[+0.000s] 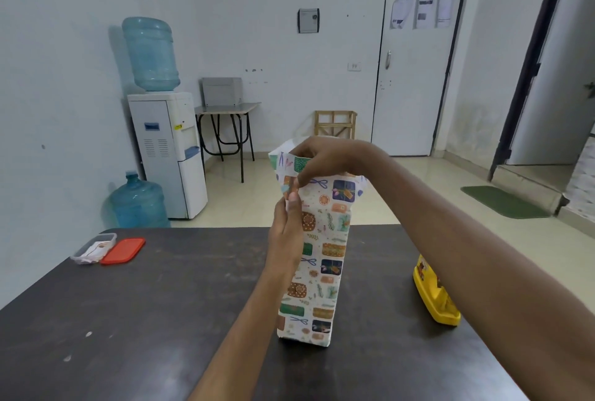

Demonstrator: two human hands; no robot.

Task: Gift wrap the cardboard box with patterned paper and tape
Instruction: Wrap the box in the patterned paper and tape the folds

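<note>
The cardboard box is wholly covered by the patterned paper [322,272], so none of its surface can be seen. The paper's open top is masked by the right hand [325,159], and part of its left edge by the left hand [286,227]. Part of the yellow dispenser [431,297] is hidden behind the right forearm [467,256]. The bench [161,320] is cut off at the left and bottom edges. The contents of the clear container [93,247] cannot be identified. The sheets on the door [421,12] are too blurred to be read.
</note>
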